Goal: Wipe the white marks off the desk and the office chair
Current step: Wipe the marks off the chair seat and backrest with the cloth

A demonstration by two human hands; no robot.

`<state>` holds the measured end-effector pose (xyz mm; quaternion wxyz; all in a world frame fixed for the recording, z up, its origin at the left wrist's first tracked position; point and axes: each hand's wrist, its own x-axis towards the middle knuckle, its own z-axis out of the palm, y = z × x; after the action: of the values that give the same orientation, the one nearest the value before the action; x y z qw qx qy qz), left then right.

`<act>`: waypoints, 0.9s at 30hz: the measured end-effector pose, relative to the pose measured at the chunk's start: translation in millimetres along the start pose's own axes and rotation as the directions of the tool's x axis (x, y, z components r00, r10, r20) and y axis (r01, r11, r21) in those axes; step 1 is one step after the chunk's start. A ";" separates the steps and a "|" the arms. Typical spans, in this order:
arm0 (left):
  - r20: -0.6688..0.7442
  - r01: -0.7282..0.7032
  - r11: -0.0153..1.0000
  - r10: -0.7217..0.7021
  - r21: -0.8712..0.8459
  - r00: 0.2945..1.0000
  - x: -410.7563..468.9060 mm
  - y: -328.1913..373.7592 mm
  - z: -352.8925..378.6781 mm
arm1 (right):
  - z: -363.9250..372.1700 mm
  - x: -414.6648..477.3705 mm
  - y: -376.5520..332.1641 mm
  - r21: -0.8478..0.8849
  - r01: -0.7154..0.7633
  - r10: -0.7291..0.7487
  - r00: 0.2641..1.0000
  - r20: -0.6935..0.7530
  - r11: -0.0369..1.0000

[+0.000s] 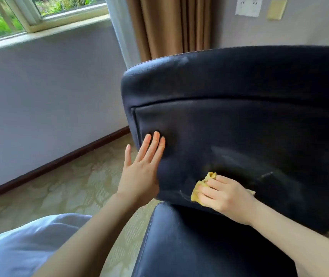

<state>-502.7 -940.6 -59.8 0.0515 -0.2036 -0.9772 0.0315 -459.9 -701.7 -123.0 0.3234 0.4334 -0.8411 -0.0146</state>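
A dark navy leather office chair [239, 120] fills the right half of the view, backrest facing me, seat [199, 246] below. Faint white smears [231, 158] arc across the lower backrest, and another pale patch [181, 59] shows on the top edge. My right hand [225, 196] presses a crumpled yellow cloth [198, 191] against the lower backrest, just above the seat gap. My left hand [143, 164] lies flat with fingers spread on the backrest's left side, holding nothing. The desk is out of view.
A patterned beige carpet [69, 186] runs left of the chair to a grey wall with a dark baseboard [59, 158]. A window [39, 15] and brown curtains [169, 25] stand behind. Pale blue fabric [25, 242] fills the lower left.
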 end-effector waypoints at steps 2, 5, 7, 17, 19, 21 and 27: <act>0.038 -0.013 1.000 0.013 0.008 0.999 1.2 -1.2 -5.6 | -2.0 -19.5 -2.8 0.004 0.100 -0.099 0.987 0.128 0.995; 0.074 -0.041 0.999 0.041 0.003 0.996 5.4 1.3 -11.0 | -13.4 -37.9 -1.9 0.015 0.160 -0.159 0.958 0.240 0.987; 0.089 -0.058 0.998 0.058 -0.003 0.994 9.3 4.9 -13.0 | -28.3 -35.7 7.6 0.011 0.157 -0.154 0.954 0.258 0.988; 0.115 -0.148 0.988 0.151 -0.040 0.982 23.1 18.1 -17.5 | -130.6 45.4 83.3 -0.225 0.019 0.053 0.949 0.310 0.974; 0.122 -0.158 0.984 0.168 -0.087 0.978 28.9 22.7 -19.7 | -138.9 64.9 91.9 -0.237 0.009 0.064 0.951 0.302 0.972; 0.133 -0.178 0.980 0.189 -0.088 0.973 33.9 26.7 -22.3 | -134.5 76.6 92.5 -0.251 -0.043 0.106 0.964 0.245 0.967; 0.122 -0.155 0.986 0.161 -0.057 0.979 41.0 48.7 -20.5 | -103.6 46.5 68.4 -0.191 -0.192 0.225 0.960 0.165 0.963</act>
<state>-518.5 -878.8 -39.9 -0.0180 -0.2795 -0.9596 0.0252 -470.7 -666.9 4.5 0.2798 0.3090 -0.9041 -0.0937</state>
